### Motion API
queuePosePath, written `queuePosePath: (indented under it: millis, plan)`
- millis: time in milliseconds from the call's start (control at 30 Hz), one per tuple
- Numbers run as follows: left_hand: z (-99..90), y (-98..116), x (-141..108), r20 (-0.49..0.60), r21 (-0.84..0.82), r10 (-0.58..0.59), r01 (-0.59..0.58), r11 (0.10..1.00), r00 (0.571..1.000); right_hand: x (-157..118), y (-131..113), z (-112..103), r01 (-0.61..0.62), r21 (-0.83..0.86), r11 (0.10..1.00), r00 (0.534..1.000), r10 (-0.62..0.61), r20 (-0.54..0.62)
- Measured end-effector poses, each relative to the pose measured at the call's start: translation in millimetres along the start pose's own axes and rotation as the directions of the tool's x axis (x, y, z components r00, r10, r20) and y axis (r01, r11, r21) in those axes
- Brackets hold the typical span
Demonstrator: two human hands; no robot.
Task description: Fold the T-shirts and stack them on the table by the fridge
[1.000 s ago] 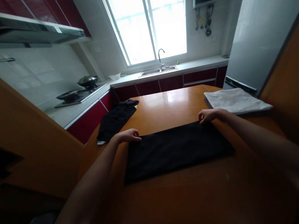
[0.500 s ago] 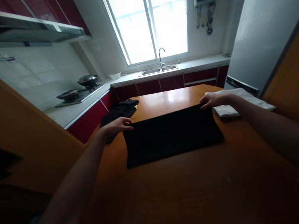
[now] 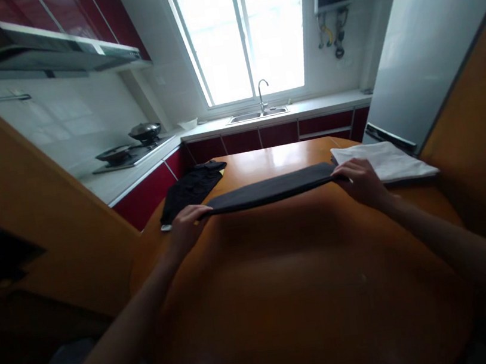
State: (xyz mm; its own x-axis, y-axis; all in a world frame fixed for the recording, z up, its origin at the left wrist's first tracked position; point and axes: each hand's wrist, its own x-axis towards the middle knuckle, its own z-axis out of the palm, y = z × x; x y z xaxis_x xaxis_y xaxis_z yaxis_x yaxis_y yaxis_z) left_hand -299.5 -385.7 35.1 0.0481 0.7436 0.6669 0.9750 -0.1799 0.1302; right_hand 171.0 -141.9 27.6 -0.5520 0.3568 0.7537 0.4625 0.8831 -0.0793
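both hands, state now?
Left hand: closed, holding the left end of the dark folded cloth.
Right hand: closed, holding the right end of the same cloth.

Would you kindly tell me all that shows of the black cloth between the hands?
The black cloth is plain, soft-looking fabric, seen as a long narrow strip with a greyish upper face and a darker near edge. It is stretched between the left hand and the right hand, which pinch its near corners, over the brown table. Whether its far edge touches the table cannot be told.
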Motion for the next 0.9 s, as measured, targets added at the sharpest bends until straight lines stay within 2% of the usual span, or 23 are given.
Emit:
queuePosePath:
  millis: [100,200,400,500,667,900]
  plan:
    - [21.5,5,-50,0.14,-0.028,0.064,-0.06,0.998,0.988,-57,-15,19,0.037,-0.015,0.999,0.992,-0.035,0.122]
    - [25.6,7,-73,0.25,-0.061,0.106,-0.093,0.994,0.962,-85,-21,21,0.063,0.0,0.998,0.977,-0.062,0.203]
    - [16.5,4,-79,0.308,-0.13,0.099,-0.061,0.99,0.946,-94,-17,10,0.086,0.073,0.994,0.95,-0.104,0.294]
    - [18.3,-2,-82,0.306,-0.173,0.097,-0.045,0.984,0.947,-98,-12,11,0.051,0.117,0.992,0.942,-0.087,0.324]
    - [20.9,-6,-84,0.269,-0.247,0.064,0.005,0.969,0.961,-100,-9,14,0.001,0.168,0.986,0.958,-0.049,0.281]
    - [13.3,5,-77,0.216,-0.315,0.021,0.05,0.948,0.976,-97,-12,14,-0.064,0.24,0.969,0.978,0.014,0.206]
